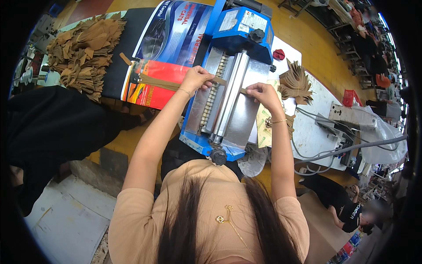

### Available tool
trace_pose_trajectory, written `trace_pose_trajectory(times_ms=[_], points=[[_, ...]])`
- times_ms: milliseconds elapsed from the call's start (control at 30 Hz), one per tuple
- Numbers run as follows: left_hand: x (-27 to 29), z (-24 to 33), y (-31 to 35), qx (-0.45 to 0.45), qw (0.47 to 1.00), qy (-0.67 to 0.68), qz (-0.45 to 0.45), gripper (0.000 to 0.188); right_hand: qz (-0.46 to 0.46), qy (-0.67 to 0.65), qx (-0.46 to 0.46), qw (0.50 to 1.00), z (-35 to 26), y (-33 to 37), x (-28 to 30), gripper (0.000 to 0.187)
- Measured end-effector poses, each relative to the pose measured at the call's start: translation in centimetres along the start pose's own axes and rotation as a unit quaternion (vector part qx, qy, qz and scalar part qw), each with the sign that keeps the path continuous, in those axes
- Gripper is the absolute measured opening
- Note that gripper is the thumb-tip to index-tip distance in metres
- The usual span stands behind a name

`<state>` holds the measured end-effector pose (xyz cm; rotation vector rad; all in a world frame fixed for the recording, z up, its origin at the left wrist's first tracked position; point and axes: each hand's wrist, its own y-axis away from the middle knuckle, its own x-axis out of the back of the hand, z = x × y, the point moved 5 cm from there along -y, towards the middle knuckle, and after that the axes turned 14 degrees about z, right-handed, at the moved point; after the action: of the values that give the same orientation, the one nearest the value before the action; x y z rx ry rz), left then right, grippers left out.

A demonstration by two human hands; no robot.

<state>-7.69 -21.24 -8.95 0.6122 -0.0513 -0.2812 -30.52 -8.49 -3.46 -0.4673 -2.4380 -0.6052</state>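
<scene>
A blue roller machine (248, 37) stands in front of me, with a shiny metal roller (229, 99) across its bed. My left hand (197, 80) is closed on a narrow brown strip (220, 80) at the roller's left side, by a row of small rings (211, 101). On the other side, my right hand (262, 93) pinches a short brown strip end (243, 91) that sticks out beside the roller. Whether both ends belong to one strip is hidden under the roller. More brown strips (159, 82) lie on the printed sheet just left of my left hand.
A large heap of brown cut pieces (85, 55) lies at the far left, beside the colourful printed sheet (176, 37). To the right, a fanned brown bundle (296, 82) and a red item (278, 54) rest on a white table (314, 125). Cables run there; other people are around.
</scene>
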Motion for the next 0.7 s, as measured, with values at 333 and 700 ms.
trace_pose_trajectory(times_ms=[333, 700], points=[[5.3, 2.3, 1.0, -0.032, 0.998, 0.025, 0.041, 0.019, 0.031, -0.115, -0.055, 0.991, 1.4, 1.9, 1.2, 0.017], [10.0, 6.3, 3.5, -0.160, 0.982, -0.017, 0.102, 0.018, 0.300, 0.126, -0.014, 0.945, 14.3, 3.2, 6.6, 0.014]])
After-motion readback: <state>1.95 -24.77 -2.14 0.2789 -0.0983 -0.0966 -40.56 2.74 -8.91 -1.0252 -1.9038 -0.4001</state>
